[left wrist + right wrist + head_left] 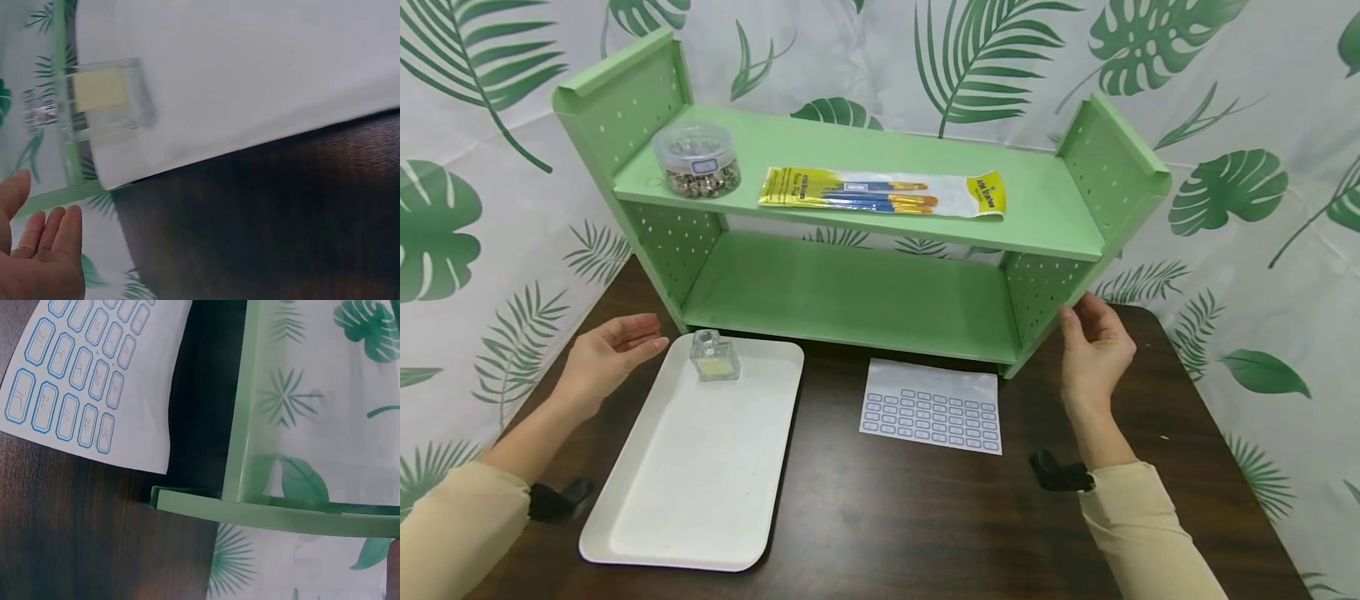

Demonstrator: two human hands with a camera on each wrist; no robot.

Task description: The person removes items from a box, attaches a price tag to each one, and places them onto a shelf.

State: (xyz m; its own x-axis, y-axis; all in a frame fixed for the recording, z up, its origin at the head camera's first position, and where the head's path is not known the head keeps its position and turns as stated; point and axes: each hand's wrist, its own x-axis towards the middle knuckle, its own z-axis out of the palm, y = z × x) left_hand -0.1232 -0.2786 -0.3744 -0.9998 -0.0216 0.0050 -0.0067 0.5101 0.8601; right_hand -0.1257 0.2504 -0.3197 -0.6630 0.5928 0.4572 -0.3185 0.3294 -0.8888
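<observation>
A light green two-tier shelf (pixel 850 292) with perforated side panels stands at the back of the dark table. My left hand (pixel 613 354) is held beside its lower left end, fingers relaxed and nothing in them; the left wrist view shows the thumb apart from the fingers. At the shelf's right side panel, my right hand (pixel 1093 350) has its thumb and fingertips right at the outer edge. Only a fingertip (pixel 393 565) shows in the right wrist view, against that panel. Close to the left hand, a clear glass bottle (pixel 715 358) with a yellowish label sits on a white tray (pixel 700 475).
On the upper shelf are a clear round tub (pixel 696 162) of small metallic pieces and a packet of paintbrushes (pixel 883 192). A sheet of blue-bordered labels (pixel 931 407) lies before the shelf. A leaf-patterned cloth (pixel 1225 208) hangs behind the table.
</observation>
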